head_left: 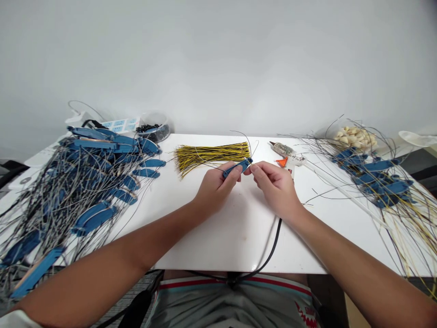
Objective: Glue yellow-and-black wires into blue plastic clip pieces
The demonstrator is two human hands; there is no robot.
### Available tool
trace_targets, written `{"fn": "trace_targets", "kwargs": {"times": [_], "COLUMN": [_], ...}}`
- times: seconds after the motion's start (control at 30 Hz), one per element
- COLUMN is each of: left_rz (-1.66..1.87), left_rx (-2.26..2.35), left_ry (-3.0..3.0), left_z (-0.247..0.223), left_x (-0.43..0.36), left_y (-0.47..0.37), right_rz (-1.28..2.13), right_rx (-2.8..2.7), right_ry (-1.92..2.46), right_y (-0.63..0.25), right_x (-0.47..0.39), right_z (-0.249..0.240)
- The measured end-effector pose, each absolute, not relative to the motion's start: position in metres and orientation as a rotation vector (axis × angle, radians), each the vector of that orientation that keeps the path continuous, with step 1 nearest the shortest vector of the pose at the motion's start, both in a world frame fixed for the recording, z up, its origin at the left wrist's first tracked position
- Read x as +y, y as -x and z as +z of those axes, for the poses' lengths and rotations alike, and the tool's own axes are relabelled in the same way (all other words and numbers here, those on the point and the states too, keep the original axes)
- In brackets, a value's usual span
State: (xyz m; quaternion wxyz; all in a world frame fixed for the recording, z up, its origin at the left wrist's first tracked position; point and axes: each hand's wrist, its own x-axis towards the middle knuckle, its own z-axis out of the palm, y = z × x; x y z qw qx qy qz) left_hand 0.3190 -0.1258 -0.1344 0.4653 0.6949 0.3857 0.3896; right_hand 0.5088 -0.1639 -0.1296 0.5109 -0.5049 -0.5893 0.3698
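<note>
1. The person wears a grey garment (205, 307) over the lap, and its cloth has soft folds.
2. Along its far edge there is a striped border (273, 282), in red, white and pale blue.
3. On its right part is a red marking (307, 315) of jagged shape, with small letters, too small to read.
4. At the left arm, a white sleeve (21, 320) shows only its edge.
5. The left hand (218, 182) and the right hand (275, 182) are both bare.

A plain pale grey wall (218, 68) rises behind the white table (218, 241).
</note>
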Motion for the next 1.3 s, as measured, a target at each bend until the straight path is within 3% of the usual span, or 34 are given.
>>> {"fn": "trace_targets", "kwargs": {"times": [1.3], "left_rz": [0.949], "left_rx": [0.936], "left_ry": [-1.760], "left_z": [-0.1330], "left_x": [-0.1275], "left_y": [-0.3183], "right_rz": [0.790], "right_rx": [-1.411], "right_ry": [1.285], "right_y": [-0.5059], "right_x": [-0.1667], "right_z": [-0.1269]}}
